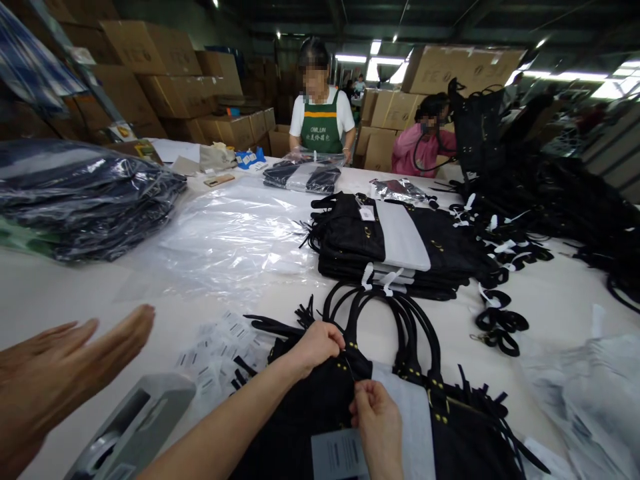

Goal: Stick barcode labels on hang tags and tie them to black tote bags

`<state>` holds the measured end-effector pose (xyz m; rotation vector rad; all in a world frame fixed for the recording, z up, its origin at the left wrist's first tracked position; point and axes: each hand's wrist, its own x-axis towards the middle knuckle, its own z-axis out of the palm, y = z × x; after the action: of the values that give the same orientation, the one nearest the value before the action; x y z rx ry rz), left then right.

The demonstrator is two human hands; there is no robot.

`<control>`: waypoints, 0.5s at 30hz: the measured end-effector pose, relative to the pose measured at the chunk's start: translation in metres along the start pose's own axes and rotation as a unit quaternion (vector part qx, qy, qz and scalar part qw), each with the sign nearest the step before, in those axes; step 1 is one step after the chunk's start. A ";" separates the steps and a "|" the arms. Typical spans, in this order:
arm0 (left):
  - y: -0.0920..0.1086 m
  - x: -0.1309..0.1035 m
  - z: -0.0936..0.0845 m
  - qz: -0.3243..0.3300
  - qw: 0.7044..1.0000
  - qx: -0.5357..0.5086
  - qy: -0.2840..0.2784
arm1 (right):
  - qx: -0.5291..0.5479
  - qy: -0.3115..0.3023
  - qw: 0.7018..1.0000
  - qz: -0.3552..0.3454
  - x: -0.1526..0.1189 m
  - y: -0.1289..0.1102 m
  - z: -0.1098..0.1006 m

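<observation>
L hand (320,343), R hand (376,415) pinch cord (349,365) nr blk bag's (295,420) panel (415,420) edge, gap L to co-wkr's hands (75,370).

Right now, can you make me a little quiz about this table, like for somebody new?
1. True or false: the person straight across the table wears a red apron.
2. Which is nearest the camera wearer's left hand?
A) the boxes
B) the black handles
C) the wrapped pile
3. Fill in: the grey card is closest to the camera wearer's ____ hand.

Key:
1. False; the apron is green, with an orange stripe.
2. B
3. Right hand.
</observation>
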<state>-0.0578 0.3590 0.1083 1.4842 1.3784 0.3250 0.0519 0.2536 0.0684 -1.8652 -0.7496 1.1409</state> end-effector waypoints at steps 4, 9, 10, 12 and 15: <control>-0.004 -0.007 0.000 0.065 0.996 0.063 0.000 | 0.051 -0.021 0.998 -0.006 0.008 -0.009 0.016; -0.017 -0.014 0.004 0.117 0.982 0.136 0.053 | 0.108 -0.080 0.991 0.005 0.014 -0.013 0.017; -0.021 -0.016 0.005 0.124 0.979 0.151 0.067 | 0.120 -0.098 0.988 0.008 0.014 -0.012 0.014; -0.028 -0.019 0.007 0.131 0.970 0.176 0.104 | 0.142 -0.133 0.981 0.018 0.014 -0.009 0.007; -0.039 -0.028 0.012 0.140 0.957 0.192 0.169 | 0.163 -0.180 0.969 0.034 0.011 -0.004 -0.004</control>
<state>-0.0796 0.3220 0.0845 2.0264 1.5600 0.5313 0.0597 0.2636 0.0682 -1.4364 -0.6485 1.5700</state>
